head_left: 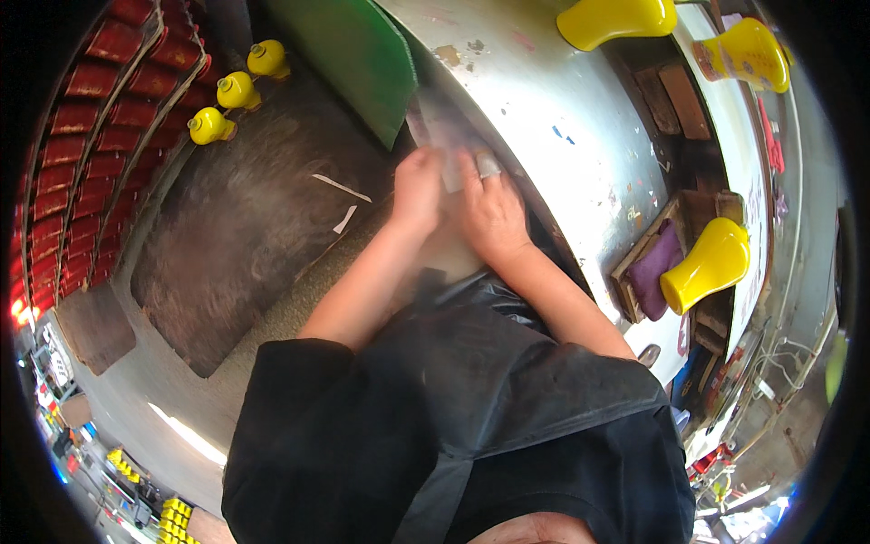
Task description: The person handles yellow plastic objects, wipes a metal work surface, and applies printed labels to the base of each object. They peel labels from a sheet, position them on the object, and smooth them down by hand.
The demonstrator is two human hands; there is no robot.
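Observation:
My two hands are close together in the upper middle, beside the curved edge of the light metal table (544, 118). A small pale, thin piece like paper or film (451, 174) shows between them, blurred. My left hand (420, 189) is closed in a loose fist at its left side, smeared by motion. My right hand (494, 207) has its fingers bent and pressed together at the other side; a whitish wrap (487, 164) covers one finger. What exactly the fingertips pinch is hard to make out.
Three yellow vases (237, 91) stand at upper left, near stacked red pieces (91, 118). A green sheet (358, 63) leans ahead. White scraps (344, 219) lie on a dark board (227, 245). At right, a yellow vase (711, 267) rests by a purple cushion (654, 267); more vases (616, 20) stand beyond.

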